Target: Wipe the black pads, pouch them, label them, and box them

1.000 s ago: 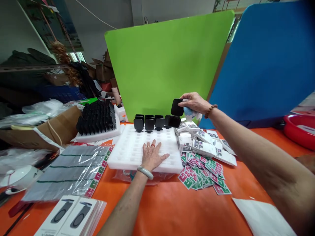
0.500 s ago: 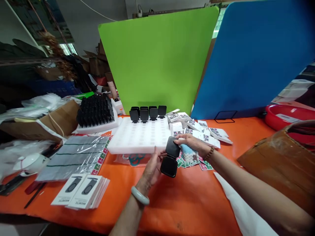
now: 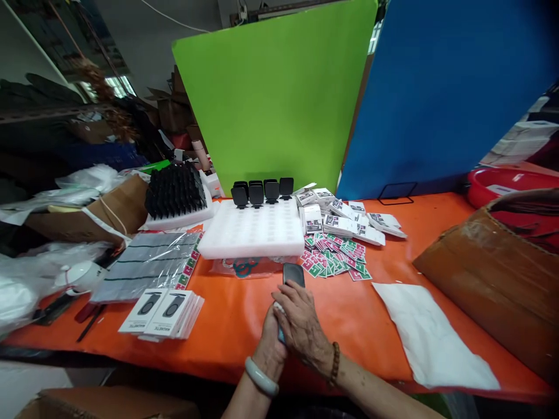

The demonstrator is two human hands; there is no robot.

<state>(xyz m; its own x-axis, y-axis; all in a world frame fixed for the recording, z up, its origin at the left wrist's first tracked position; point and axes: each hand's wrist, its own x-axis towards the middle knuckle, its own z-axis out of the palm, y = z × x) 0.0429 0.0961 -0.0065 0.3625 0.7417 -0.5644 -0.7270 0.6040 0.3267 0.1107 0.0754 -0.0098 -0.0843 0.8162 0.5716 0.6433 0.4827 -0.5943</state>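
Observation:
My left hand [image 3: 268,344] is closed round a black folding magnetic holder [image 3: 294,273]. One rounded-square pad of it sticks out beyond the fingers; the rest is hidden. Over it lies my right hand [image 3: 303,320], fingers curled and pressing a blue and white cloth [image 3: 280,334] against the holder. Only slivers of that cloth show between the palms. Both hands are low over the orange table, in front of a white foam tray [image 3: 248,250]. Several black holders [image 3: 256,195] stand upright in its back rows.
On the left are white printed boxes [image 3: 163,317], a plastic-wrapped grey pack [image 3: 148,265] and another foam tray full of black holders [image 3: 174,195]. To the right lie small cards [image 3: 334,256], small white boxes [image 3: 345,224], a white sheet [image 3: 428,337] and a brown carton [image 3: 489,273].
Both hands have come down and closer to me with the holder. My right hand has moved from the holder's upper pad to lie over my left hand, covering most of the cloth.

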